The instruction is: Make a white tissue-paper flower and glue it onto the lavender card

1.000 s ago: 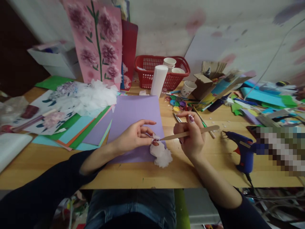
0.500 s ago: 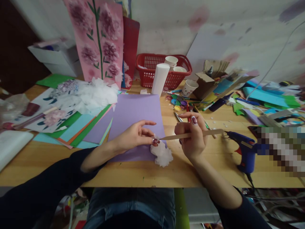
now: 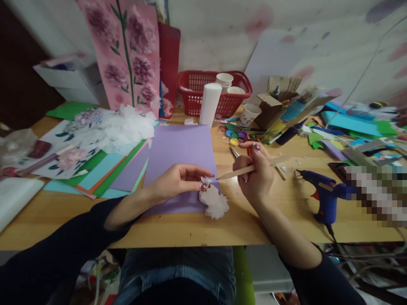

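Note:
My left hand [image 3: 178, 183] pinches the edge of a white tissue flower [image 3: 215, 202] between thumb and fingers, over the lower right of a purple sheet [image 3: 181, 148]. The flower's ruffled part hangs below my fingertips, past the sheet's edge. In my right hand [image 3: 257, 180] is a thin pale wooden stick [image 3: 237, 172], its pointed tip turned left, a little apart from my left fingertips. Its other end sticks out to the right behind the hand.
A blue glue gun [image 3: 327, 190] lies at the right. Behind stand a red basket [image 3: 193, 101], a white roll [image 3: 210, 103], a paper cup [image 3: 251, 113] and paint pots [image 3: 233, 133]. Colored sheets [image 3: 101, 169] and white tissue [image 3: 127, 129] lie left.
The stick's tip has drawn back from my left fingertips, and its rear end has swung upward. My left fingers have straightened and come closer together. The view has shifted slightly.

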Demonstrator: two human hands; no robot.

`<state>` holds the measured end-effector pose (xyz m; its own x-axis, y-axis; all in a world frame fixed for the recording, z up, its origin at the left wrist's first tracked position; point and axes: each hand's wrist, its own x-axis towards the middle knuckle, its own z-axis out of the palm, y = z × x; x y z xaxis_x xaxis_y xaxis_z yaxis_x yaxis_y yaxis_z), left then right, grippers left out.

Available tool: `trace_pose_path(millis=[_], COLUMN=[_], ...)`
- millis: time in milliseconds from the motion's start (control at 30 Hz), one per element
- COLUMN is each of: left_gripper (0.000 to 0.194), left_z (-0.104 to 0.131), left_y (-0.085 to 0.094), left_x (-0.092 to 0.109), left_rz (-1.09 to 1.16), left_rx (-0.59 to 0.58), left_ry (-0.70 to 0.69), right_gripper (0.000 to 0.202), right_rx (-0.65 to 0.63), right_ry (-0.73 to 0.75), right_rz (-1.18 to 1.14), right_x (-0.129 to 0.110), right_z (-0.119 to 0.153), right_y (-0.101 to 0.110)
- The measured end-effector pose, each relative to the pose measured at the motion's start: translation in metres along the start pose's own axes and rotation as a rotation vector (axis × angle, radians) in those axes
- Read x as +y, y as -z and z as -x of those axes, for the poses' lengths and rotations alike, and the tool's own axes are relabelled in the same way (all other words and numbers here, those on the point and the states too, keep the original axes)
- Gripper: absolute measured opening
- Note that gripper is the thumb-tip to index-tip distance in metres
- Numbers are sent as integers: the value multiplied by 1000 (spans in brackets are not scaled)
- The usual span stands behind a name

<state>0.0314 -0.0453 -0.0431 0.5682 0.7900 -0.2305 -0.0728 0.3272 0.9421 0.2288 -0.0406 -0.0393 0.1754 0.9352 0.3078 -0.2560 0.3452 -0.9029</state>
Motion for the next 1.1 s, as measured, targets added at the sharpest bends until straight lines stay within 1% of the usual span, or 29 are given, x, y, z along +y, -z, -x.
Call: trace_pose_path(millis=[100,200,333,467,533,633,700,800,933,1033,1100], left_gripper=[31,24,17,15,20,40,48,49,49,49,50], left_z=[1,1,1,1,2,3,3,2,4,9,13], left_y=[-1,-2,-1,-2,-3,-5,-5,-4,-6,-11,-17], left_x=[1,0,-3,-3,-1,0,0,0,2,2,1], left_rz=[16,-9,-60,-68,-51,-26,-42,-85,-144,-253,-381], left_rx=[-11,14,66,68,59,53,48,34,31,51,96], left_ry=[8,12,-2,10,9,18,26,10,-22,-74,-138], right_gripper=[19,20,21,21,21,23,24,23,20,20,19], right_rx=[-28,-82,-132,-146,-143,-139,-140,-117,-65,-119,-180], right_ry=[-9,-26,-12,-1,6,4,-14,-24,16,59,102], right_rz=[-7,12,54,76,72,61,58,45,41,31,32], right_x=[0,-1,-2,-2,-2,-2,-2,-1,-2,-5,-8], right_z=[0,1,4,6,6,6,5,4,1,5,12], right_y=[0,0,-2,-4,-4,-3,-2,-2,-1,0,2])
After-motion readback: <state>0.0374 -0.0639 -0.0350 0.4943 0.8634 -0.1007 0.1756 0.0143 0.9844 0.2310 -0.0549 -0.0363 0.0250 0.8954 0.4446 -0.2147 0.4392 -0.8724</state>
